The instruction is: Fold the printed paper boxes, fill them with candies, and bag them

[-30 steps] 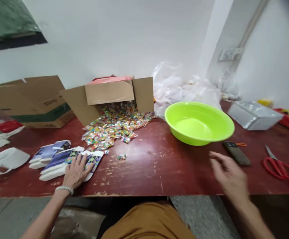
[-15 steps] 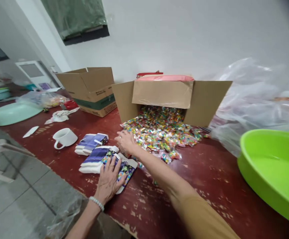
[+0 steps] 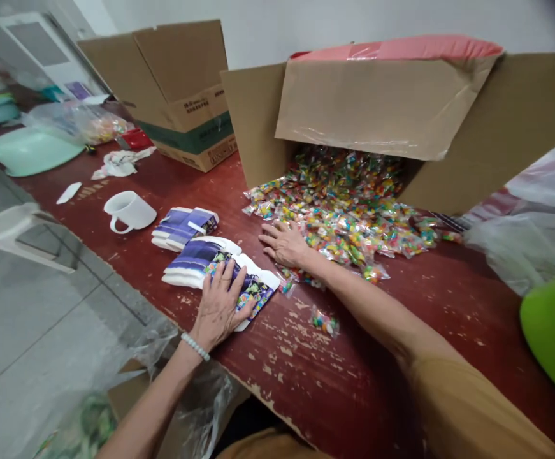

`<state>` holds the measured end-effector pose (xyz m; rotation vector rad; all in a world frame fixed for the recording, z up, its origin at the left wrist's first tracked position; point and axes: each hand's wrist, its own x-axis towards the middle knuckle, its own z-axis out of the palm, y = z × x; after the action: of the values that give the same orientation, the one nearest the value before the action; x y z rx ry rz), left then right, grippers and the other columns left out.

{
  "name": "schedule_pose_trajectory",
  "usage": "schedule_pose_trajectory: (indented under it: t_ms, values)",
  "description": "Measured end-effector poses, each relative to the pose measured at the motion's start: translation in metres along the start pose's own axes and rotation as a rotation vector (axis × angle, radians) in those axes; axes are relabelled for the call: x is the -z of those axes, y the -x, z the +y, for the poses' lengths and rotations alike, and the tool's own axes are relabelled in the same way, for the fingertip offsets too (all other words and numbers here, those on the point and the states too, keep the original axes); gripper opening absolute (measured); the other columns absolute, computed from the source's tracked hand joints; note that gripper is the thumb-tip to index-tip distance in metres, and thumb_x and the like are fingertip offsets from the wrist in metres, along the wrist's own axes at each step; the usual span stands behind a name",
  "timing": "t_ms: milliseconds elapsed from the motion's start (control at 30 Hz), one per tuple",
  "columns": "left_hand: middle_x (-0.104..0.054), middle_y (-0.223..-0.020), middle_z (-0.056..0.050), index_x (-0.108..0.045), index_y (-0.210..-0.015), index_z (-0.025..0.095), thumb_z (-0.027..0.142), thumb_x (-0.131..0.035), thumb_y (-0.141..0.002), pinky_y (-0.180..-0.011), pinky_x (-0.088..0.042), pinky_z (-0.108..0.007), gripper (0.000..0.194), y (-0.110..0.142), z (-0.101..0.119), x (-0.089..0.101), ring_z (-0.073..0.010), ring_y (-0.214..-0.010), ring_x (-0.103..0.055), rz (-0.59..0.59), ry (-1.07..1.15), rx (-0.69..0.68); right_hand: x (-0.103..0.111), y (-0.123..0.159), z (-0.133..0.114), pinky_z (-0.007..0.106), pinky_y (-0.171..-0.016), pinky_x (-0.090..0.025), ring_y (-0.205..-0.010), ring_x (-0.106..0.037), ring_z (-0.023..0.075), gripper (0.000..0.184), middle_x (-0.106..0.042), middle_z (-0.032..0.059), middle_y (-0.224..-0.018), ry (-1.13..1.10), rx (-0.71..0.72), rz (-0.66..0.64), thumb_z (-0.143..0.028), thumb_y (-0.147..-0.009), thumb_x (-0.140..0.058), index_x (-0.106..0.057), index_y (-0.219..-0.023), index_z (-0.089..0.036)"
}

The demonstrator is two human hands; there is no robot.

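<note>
My left hand (image 3: 222, 298) lies with fingers spread on a stack of flattened purple candy cartons (image 3: 192, 256) near the table's front edge. A second, smaller stack of purple cartons (image 3: 181, 224) sits just behind it. My right hand (image 3: 287, 243) is stretched out flat at the left border of a heap of small clear candy packets (image 3: 339, 223), its fingers apart and nothing visible in them. The heap spills from a cardboard box (image 3: 363, 105) lying open towards me. One loose candy packet (image 3: 325, 321) rests nearer to me, under my right forearm's left side.
A white mug (image 3: 136, 210) stands left of the cartons. Behind it are another cardboard box (image 3: 195, 121), crumpled wrapping (image 3: 122, 162) and a pale green basin (image 3: 38, 150). Plastic bags (image 3: 506, 245) and a bright green tub (image 3: 554, 331) occupy the right. A white stool (image 3: 19, 233) is on the floor.
My view has tilted down and closer to the table. The right hand has moved right, away from the cartons, to the candy heap's edge. The left hand remains on the cartons.
</note>
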<state>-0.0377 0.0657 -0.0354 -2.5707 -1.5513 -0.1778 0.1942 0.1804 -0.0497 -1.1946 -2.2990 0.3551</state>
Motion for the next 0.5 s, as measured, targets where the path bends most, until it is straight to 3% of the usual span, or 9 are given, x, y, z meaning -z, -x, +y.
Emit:
schedule_pose_trajectory:
  t_ms: [100,233,333,500]
  values:
    - [-0.039,-0.154,-0.024,-0.051,-0.142,0.01,0.045,-0.049,-0.089,-0.112,-0.024,-0.058,0.064,-0.001,0.0,0.0,-0.0425,-0.142,-0.034,0.019,0.018,-0.011,0.02,0.027,-0.005,0.06,-0.108,-0.02,-0.133,-0.039,0.033,0.028,-0.051,0.0101,-0.147,0.174,-0.021,-0.089,-0.033,-0.098,-0.05,-0.065,-0.118,-0.022]
    - [-0.041,-0.152,-0.024,-0.051,-0.142,0.01,0.046,-0.05,-0.09,-0.111,-0.026,-0.059,0.064,-0.002,0.0,-0.004,-0.0418,-0.142,-0.033,0.079,0.02,-0.017,0.03,0.062,-0.041,0.05,-0.102,-0.027,-0.126,-0.042,0.0297,0.033,-0.053,0.0064,-0.145,0.268,-0.131,-0.024,-0.042,-0.1,-0.043,-0.067,-0.116,-0.025]
    - [-0.042,-0.151,-0.025,-0.052,-0.141,0.009,0.046,-0.049,-0.091,-0.111,-0.026,-0.058,0.063,-0.002,0.001,-0.004,-0.0417,-0.142,-0.034,0.093,-0.01,-0.03,0.018,0.079,-0.068,0.047,-0.094,-0.031,-0.121,-0.044,0.0307,0.037,-0.057,0.0069,-0.14,0.249,-0.235,-0.02,-0.053,-0.094,-0.052,-0.07,-0.111,-0.025]
    - [-0.041,-0.152,-0.024,-0.049,-0.144,0.009,0.047,-0.047,-0.092,-0.111,-0.026,-0.058,0.065,-0.001,0.002,-0.002,-0.0422,-0.14,-0.035,0.085,-0.036,-0.038,-0.008,0.088,-0.088,0.041,-0.087,-0.032,-0.11,-0.05,0.028,0.031,-0.067,0.0072,-0.12,0.148,-0.468,0.119,-0.05,-0.091,-0.059,-0.072,-0.094,-0.022]
